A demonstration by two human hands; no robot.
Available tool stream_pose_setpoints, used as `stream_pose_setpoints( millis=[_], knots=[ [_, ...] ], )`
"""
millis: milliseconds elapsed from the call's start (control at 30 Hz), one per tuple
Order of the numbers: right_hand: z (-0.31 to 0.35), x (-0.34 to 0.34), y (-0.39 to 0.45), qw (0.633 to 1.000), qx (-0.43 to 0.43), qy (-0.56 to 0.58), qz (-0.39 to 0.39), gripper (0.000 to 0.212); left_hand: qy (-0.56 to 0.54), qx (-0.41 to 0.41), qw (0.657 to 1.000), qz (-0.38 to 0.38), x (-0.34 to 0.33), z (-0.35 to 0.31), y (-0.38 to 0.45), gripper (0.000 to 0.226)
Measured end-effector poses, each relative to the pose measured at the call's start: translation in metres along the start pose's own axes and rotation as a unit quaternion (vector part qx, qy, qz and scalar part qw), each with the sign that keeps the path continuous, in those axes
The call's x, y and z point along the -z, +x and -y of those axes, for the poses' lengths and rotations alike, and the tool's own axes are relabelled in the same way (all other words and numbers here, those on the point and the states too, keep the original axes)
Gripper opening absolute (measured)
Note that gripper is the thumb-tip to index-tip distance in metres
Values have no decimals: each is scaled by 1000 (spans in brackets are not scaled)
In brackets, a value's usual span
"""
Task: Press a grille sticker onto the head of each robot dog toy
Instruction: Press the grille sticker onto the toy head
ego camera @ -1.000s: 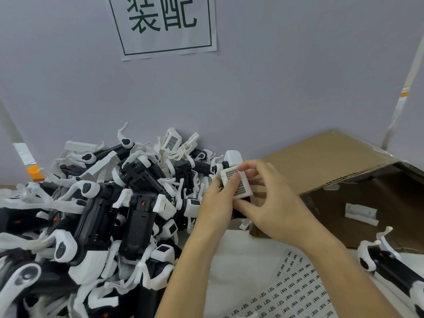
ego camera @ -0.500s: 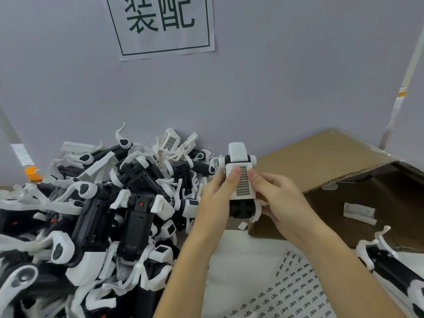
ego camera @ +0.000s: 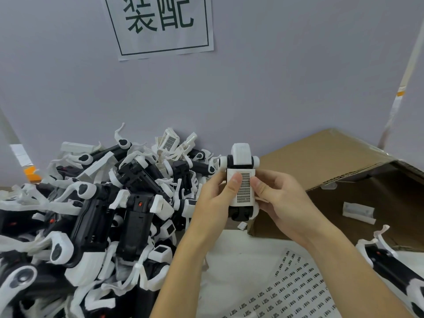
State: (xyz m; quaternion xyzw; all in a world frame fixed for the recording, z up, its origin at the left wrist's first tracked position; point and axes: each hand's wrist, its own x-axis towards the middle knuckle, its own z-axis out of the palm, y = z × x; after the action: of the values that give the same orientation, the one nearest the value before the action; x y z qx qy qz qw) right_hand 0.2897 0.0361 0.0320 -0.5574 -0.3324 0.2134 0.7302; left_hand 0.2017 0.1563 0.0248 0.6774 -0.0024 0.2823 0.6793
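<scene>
Partly thumb-covered grille sticker [ego camera: 243, 187]

The robot dog toy [ego camera: 241, 171] looks like smooth plastic, white and black, faintly glossy. Its grille sticker [ego camera: 243, 188] is matt printed paper. The box [ego camera: 321, 161] is rough brown cardboard; the sticker sheet [ego camera: 296, 292] looks slick.

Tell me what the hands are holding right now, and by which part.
Both hands hold one robot dog toy by its head: left hand and right hand grip its sides, thumbs pressing the grille sticker.
</scene>
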Motion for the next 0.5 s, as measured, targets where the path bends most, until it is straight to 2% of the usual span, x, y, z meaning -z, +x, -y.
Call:
stream_pose_setpoints(
  millis=[100, 200, 333, 433, 500],
  knots=[
    [2, -1, -1, 1000, 12, 14, 8, 26, 0, -8, 1000, -9, -2, -1, 0, 47],
    [3, -8, -3, 999, 20, 45, 21, 36, 22, -10, 1000, -20, -5, 0, 0, 50],
    [1, -13, -3, 998, 62, 1, -32, 38, 28, -2, 999, -24, -6, 3, 0, 48],
    [1, -14, -4, 997, 72, 5, -18, 36, 21, -3, 1000, -22, -5, 7, -1, 45],
    [3, -14, -5, 997, 81, -13, -13, 34, 44, -8, 999, -25, -5, 8, -2, 55]
  ],
)
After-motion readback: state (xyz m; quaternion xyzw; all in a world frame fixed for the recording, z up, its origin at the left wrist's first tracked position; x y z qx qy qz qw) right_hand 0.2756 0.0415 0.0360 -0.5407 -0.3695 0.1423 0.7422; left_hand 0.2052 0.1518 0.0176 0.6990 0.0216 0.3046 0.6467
